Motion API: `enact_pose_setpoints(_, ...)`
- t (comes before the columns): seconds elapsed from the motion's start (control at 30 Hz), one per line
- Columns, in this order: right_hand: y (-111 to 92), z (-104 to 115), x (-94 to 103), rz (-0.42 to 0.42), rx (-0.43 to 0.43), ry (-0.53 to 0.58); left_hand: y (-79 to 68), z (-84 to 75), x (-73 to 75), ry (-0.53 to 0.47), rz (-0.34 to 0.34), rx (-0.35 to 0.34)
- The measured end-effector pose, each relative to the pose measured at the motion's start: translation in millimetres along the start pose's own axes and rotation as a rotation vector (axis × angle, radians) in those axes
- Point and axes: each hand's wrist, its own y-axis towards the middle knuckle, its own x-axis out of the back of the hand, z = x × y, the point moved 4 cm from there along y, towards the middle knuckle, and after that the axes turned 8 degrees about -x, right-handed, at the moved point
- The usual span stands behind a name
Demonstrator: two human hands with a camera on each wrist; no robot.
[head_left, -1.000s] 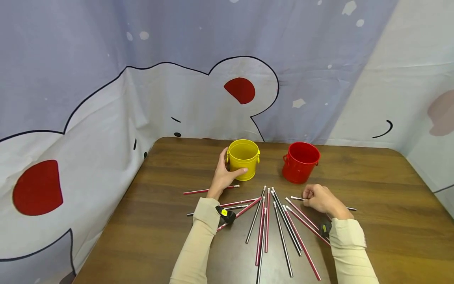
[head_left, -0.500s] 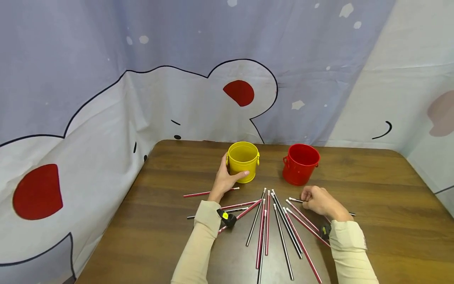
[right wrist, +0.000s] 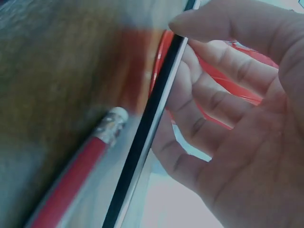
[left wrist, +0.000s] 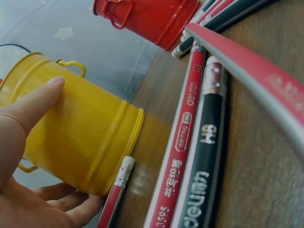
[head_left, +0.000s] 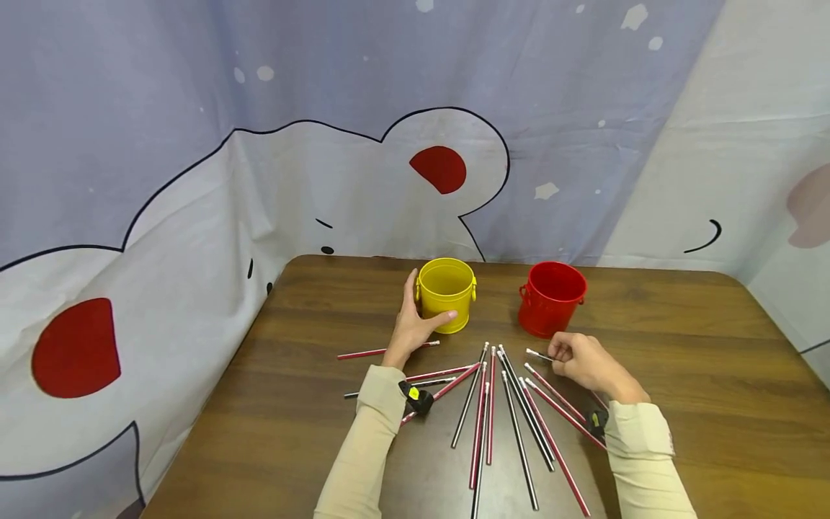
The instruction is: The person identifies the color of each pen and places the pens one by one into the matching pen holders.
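My left hand holds the yellow bucket from its left side, thumb across the front wall and fingers round the far side, as the left wrist view shows. In my right hand a black pencil with a white stripe is pinched between thumb and fingers; its white eraser end sticks out to the left in the head view. This hand is just in front of the red bucket. A red pencil lies close beside the held one in the right wrist view.
Several red and black pencils fan out over the wooden table between the arms. A few more, such as a red pencil, lie by the left forearm. Behind the table hangs a printed curtain.
My right hand has lifted slightly with the black pencil; its eraser end now sits a bit higher and its far end no longer shows past the wrist. My left hand keeps its place.
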Motion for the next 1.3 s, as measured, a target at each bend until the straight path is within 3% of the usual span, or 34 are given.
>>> enact_pose_setpoints(0.23,-2,6,11.3,-0.119,0.041,0.014,0.5,-2.9,-1.2,0.021,0.000,-0.023)
enact_pose_setpoints(0.5,-5,23,26.5,-0.312,0.156,0.109,1.2,-4.5,-3.1,0.048,-0.019,-0.026)
enact_pose_setpoints(1.03,-10,29,35.2,-0.468,0.164,0.259,-0.8,-3.2,-4.7,0.021,0.004,-0.021)
enact_pose_setpoints(1.3,-23,58,47.8,-0.528,0.176,0.333,0.0,-2.2,-3.4,0.006,0.012,-0.037)
